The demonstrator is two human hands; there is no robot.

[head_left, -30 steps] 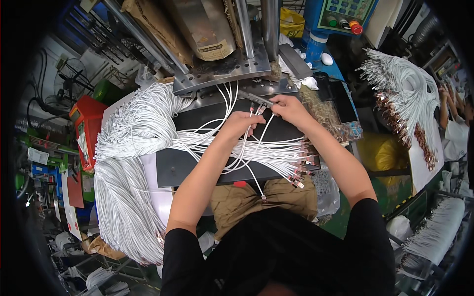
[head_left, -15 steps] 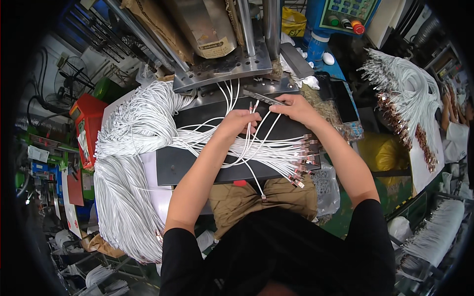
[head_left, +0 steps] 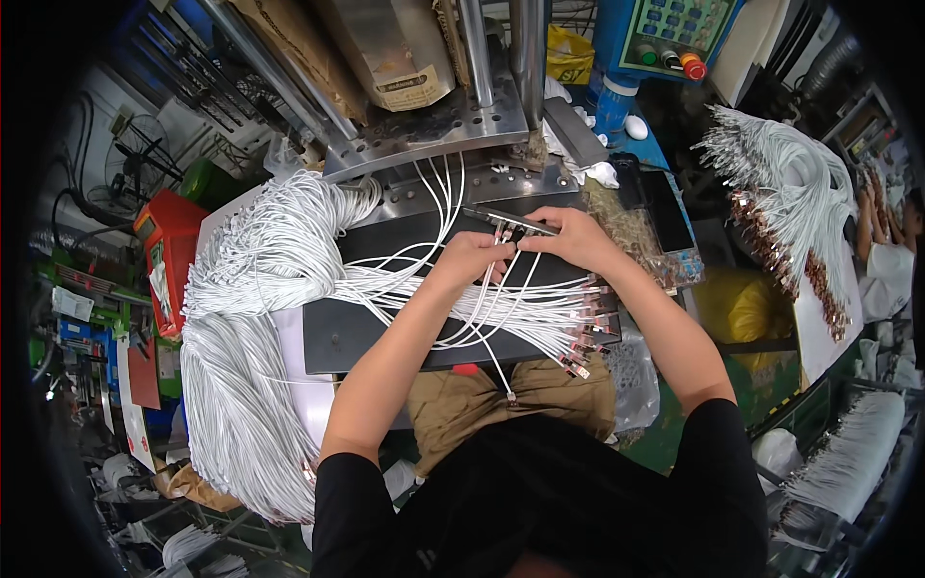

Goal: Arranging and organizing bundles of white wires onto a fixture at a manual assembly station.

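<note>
My left hand (head_left: 476, 258) is closed in a pinch around a white cable, just below the cable's end. In my right hand (head_left: 570, 237) is a narrow dark metal bar (head_left: 484, 212), held by its right end. Connector ends of the cables sit against the bar between my two hands; whether they are seated in it is hard to make out. A fan of white cables (head_left: 520, 316) lies under both hands on a black board (head_left: 332, 339). Their copper-coloured connector ends (head_left: 584, 337) gather at the right.
Beyond my hands stands a press with a perforated steel plate (head_left: 424, 144) and upright rods. A big heap of white cables (head_left: 246, 405) lies on the left beside a red machine (head_left: 166, 246). At right are a phone (head_left: 667, 210), a control panel (head_left: 679, 43) and hanging cable bundles (head_left: 785, 183).
The metal bar has come down toward my left hand and lies more level. My two hands are closer together, and the cable ends now meet the bar.
</note>
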